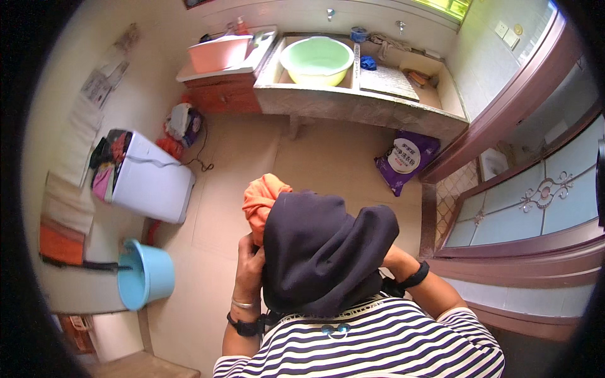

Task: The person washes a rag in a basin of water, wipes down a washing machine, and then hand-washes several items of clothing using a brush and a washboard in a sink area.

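Observation:
A large dark cloth garment is bunched up in front of my chest, held between both hands. An orange cloth is gathered against its left side. My left hand grips the lower end of the orange cloth, beside the dark fabric, with its fingers partly hidden. At the other side, my right hand holds the dark garment from behind; most of its fingers are covered by the fabric.
Ahead is a concrete sink holding a green basin. A pink tub sits on the counter beside it. Left stand a white washing machine with clothes on top and a blue bucket. A purple detergent bag lies near the doorway.

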